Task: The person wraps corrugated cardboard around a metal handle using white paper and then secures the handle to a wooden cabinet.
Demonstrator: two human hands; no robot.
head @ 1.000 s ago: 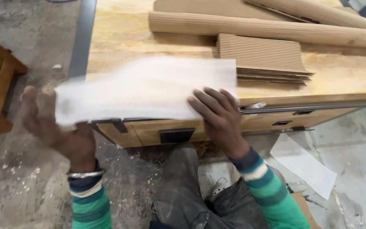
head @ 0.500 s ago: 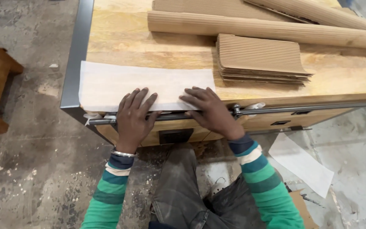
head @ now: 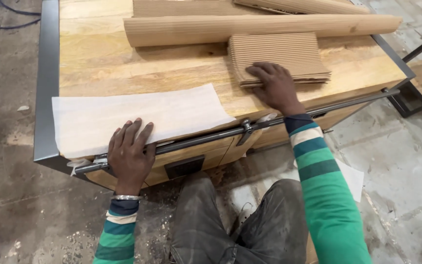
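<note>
The left hand (head: pixel 130 154) lies flat, fingers spread, pressing the near edge of a white paper sheet (head: pixel 137 117) against the front of the wooden tabletop (head: pixel 98 58). The sheet lies flat across the near left part of the tabletop, its left end overhanging the grey metal frame (head: pixel 47 88). The right hand (head: pixel 274 85) is well apart from the sheet, to its right. It rests palm down, fingers open, on the near edge of a stack of cut corrugated cardboard pieces (head: pixel 282 56); it grips nothing. Beyond the stack lies a long corrugated cardboard roll (head: pixel 250 27), touching the stack's far side. A metal rail (head: pixel 250 128) runs along the tabletop's front edge, under the left palm.

Compared with half a second ago: both hands were then side by side on the sheet's near edge. The right hand has since moved off the sheet onto the stack. The left hand remains on the sheet.
</note>
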